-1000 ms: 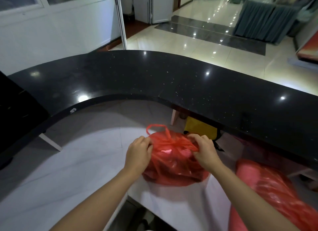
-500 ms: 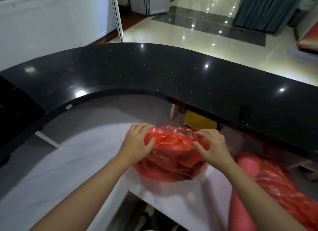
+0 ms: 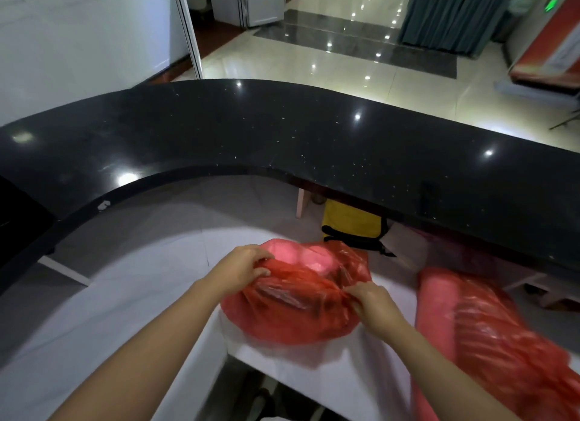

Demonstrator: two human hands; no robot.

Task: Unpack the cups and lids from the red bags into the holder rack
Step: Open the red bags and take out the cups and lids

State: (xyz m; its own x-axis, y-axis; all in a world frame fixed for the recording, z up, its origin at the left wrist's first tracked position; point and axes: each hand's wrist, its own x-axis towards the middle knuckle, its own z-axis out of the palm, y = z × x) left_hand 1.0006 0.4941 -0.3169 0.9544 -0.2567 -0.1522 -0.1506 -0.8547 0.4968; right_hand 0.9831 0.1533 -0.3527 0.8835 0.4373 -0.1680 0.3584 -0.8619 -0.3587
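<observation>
A round red plastic bag (image 3: 292, 314) lies on the white lower desk (image 3: 131, 295) in front of me. Its mouth is pulled open, and pale pink-tinted contents (image 3: 301, 259) show through the opening; I cannot tell what they are. My left hand (image 3: 241, 268) grips the bag's left rim. My right hand (image 3: 373, 304) pinches the rim on the right side. A second, long red bag (image 3: 489, 339) holding a pale tube-shaped stack lies on the desk to the right. No holder rack is in view.
A curved black glossy counter (image 3: 314, 144) rises behind the white desk. Under it stand a yellow and black box (image 3: 351, 224) and a pale wooden leg (image 3: 301, 204). A gap (image 3: 251, 386) opens in the desk near my body. Shiny tiled floor lies beyond the counter.
The knotted top of the bag has come undone. My hands have drawn the rim apart, my right hand dropping lower toward me, so the pale contents now show.
</observation>
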